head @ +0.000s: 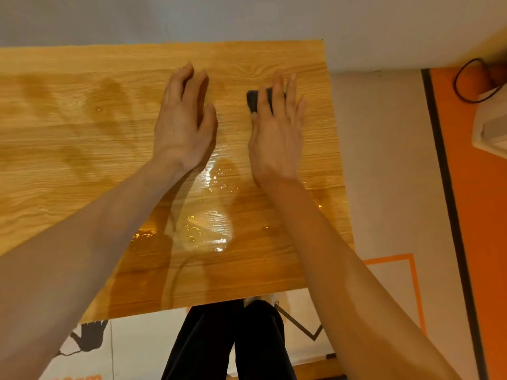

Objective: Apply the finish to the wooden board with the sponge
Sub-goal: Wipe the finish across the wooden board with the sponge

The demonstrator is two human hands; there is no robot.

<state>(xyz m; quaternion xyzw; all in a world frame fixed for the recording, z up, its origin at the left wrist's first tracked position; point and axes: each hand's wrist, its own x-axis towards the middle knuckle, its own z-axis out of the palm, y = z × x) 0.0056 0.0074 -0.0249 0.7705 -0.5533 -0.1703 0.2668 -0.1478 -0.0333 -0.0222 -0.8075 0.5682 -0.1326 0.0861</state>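
2 hands (pixel 184 124) (pixel 277 133) flat on wooden board (pixel 82 133) (right over sponge (pixel 253 100))

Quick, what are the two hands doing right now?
Left hand: open, fingers straight, flat on the board, holding nothing.
Right hand: open, straight fingers pressing the sponge onto the board.

From my remote feed: a pale grey wall (pixel 247 17) runs behind the work area, meeting a light floor (pixel 384 160) marked with a dark stripe (pixel 450 204) and an orange band (pixel 482 215). A black cable (pixel 463 86) loops beside a white unit (pixel 491 127) at right.
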